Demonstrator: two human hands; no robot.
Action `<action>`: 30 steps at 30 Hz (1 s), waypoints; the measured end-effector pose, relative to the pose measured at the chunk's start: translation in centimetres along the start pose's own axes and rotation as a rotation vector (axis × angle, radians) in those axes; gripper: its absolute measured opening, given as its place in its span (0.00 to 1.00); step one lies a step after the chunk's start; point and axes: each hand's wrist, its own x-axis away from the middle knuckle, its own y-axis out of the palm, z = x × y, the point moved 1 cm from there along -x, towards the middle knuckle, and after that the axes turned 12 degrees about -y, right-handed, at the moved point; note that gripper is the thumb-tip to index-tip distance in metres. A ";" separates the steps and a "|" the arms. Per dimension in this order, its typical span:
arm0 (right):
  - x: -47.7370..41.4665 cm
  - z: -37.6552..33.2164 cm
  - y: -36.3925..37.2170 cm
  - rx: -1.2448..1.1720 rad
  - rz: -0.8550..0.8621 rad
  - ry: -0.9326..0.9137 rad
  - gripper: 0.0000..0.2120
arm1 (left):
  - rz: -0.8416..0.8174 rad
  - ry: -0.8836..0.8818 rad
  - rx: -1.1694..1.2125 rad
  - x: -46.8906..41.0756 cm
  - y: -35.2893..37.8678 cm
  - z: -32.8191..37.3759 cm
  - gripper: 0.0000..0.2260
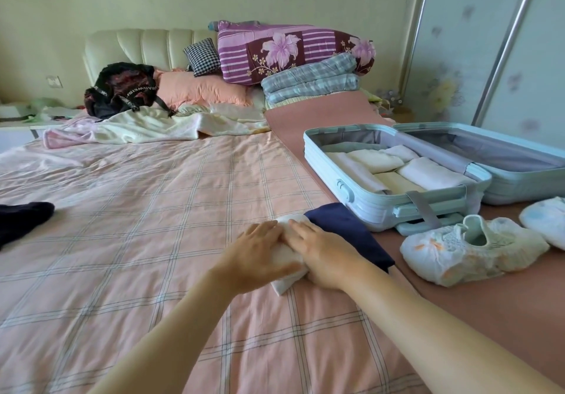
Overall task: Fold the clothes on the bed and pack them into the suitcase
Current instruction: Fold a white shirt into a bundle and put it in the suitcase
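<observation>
Both hands lie flat on a small folded white garment (282, 285), the left hand (260, 253) and right hand (324, 259) side by side, fingers fairly straight and pressing down, not gripping. The bundle's long axis runs roughly away from the person. A folded navy garment (345, 231) touches it on the right. The open suitcase (367, 207) lies ahead and to the right, so the right hand is nearer; its near half already holds pale folded pieces (428, 173). Two covered shoes (470, 250) sit beside it. The pink checked sheet (153, 210) is soft and creased; a dark garment (21, 219) waits far left. Beyond lie loose pale clothes (146, 124), stacked quilts (290, 51), a padded headboard (137, 44) and a sliding door (489, 57).
</observation>
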 end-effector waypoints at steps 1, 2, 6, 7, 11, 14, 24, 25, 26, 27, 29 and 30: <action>-0.3 0.4 -0.3 -0.014 0.024 0.003 0.33 | -0.080 -0.012 -0.002 0.1 0.0 0.3 0.49; -0.7 0.8 -0.7 -0.016 0.049 -0.006 0.30 | -0.123 -0.029 0.011 -0.1 0.2 0.4 0.54; -2.8 2.5 -2.5 0.029 0.136 -0.043 0.25 | 0.015 -0.056 0.151 -2.8 -0.1 -0.2 0.37; -3.5 3.2 -3.0 0.040 0.162 -0.041 0.26 | 0.048 -0.056 0.162 -3.8 -0.7 -0.2 0.33; -6.8 6.6 -4.4 0.170 0.278 -0.016 0.32 | 0.170 -0.012 0.207 -9.2 -2.1 -0.5 0.32; -8.9 10.1 -4.3 0.256 0.298 0.064 0.34 | 0.243 -0.028 0.139 -14.1 -1.2 -1.0 0.37; -11.4 14.6 -0.5 -0.113 -0.155 0.341 0.38 | -0.130 -0.186 0.244 -19.2 5.0 -1.5 0.21; -11.7 14.7 -0.1 -0.198 -0.116 0.368 0.35 | -0.102 -0.170 0.201 -19.2 4.8 -1.6 0.19; -11.9 14.7 -0.1 -0.236 -0.082 0.396 0.33 | -0.105 -0.167 0.145 -19.2 4.6 -1.7 0.18; -12.1 14.6 0.3 -0.233 -0.061 0.416 0.32 | -0.120 -0.163 0.098 -19.1 4.3 -1.7 0.20; -12.1 14.5 0.9 -0.214 -0.036 0.438 0.32 | -0.154 -0.173 0.097 -19.0 3.9 -1.7 0.22; -12.2 14.4 0.7 -0.206 -0.029 0.444 0.31 | -0.154 -0.187 0.122 -18.9 3.5 -1.8 0.22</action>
